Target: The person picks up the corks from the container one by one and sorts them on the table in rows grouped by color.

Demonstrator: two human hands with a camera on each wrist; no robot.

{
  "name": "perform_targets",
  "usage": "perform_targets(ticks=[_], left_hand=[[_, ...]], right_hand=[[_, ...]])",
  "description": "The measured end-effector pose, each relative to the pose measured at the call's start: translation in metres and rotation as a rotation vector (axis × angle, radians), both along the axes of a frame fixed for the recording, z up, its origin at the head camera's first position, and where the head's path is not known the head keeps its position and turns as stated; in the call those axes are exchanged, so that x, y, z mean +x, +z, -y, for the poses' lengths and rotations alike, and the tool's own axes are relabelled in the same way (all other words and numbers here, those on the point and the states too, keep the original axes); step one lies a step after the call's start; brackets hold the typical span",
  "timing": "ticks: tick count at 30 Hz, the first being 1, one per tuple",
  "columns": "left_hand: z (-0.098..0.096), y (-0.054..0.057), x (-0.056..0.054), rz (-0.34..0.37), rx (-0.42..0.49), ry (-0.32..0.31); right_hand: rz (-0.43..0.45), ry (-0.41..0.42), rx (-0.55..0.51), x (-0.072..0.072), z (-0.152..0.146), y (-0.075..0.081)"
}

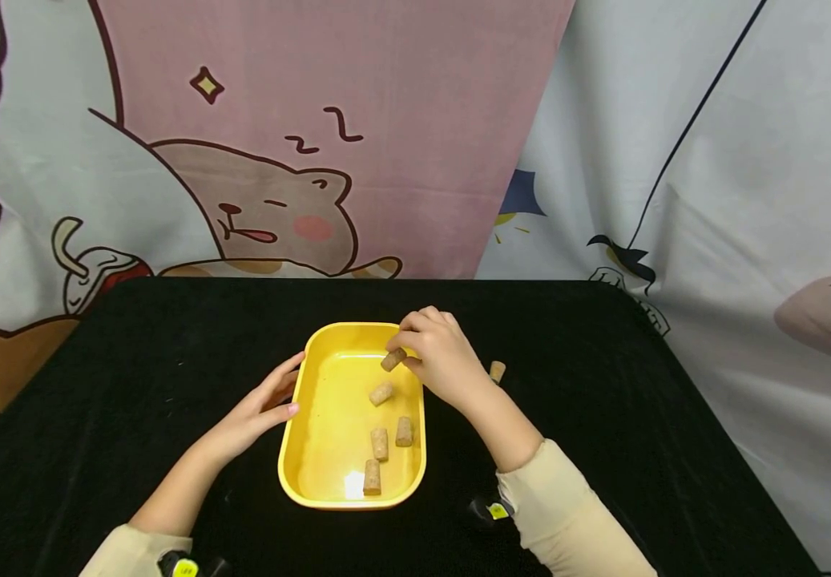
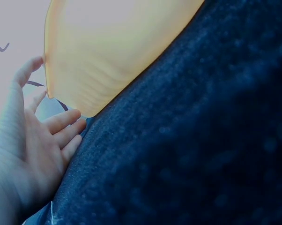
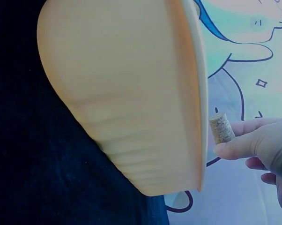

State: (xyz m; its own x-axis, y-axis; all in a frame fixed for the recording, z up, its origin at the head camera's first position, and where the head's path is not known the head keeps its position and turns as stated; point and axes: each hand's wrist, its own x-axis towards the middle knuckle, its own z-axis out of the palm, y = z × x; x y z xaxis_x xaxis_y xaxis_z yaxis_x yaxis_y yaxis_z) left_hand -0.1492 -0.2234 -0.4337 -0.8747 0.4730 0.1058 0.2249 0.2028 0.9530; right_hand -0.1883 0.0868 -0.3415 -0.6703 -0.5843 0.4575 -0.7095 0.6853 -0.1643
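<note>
A yellow plastic tray (image 1: 328, 469) with rounded corners lies on the black cloth. My left hand (image 1: 262, 406) rests against its left side, fingertips and thumb touching the wall with the fingers fairly straight, as the left wrist view (image 2: 40, 140) also shows. Between thumb and fingers, my right hand (image 1: 442, 357) pinches a cork (image 1: 393, 359) above the tray's far right part. In the right wrist view this cork (image 3: 221, 128) is held tilted beside the tray's rim. Several other corks lie inside the tray, among them one (image 1: 381, 393) just below the held one.
Another cork (image 1: 498, 371) lies on the black cloth (image 1: 566, 385), right of the tray and partly behind my right wrist. A printed curtain (image 1: 429, 96) hangs behind the table's far edge.
</note>
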Motion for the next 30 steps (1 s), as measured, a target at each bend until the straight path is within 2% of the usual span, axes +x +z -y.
perform_targets(ticks=[15, 30], left_hand=[[-0.003, 0.003, 0.001, 0.013, 0.012, 0.000], [-0.002, 0.001, 0.002, 0.014, 0.005, 0.016]], right_hand=[[0.053, 0.020, -0.100, 0.015, -0.035, 0.004], [0.138, 0.006, -0.197, 0.017, -0.075, 0.003]])
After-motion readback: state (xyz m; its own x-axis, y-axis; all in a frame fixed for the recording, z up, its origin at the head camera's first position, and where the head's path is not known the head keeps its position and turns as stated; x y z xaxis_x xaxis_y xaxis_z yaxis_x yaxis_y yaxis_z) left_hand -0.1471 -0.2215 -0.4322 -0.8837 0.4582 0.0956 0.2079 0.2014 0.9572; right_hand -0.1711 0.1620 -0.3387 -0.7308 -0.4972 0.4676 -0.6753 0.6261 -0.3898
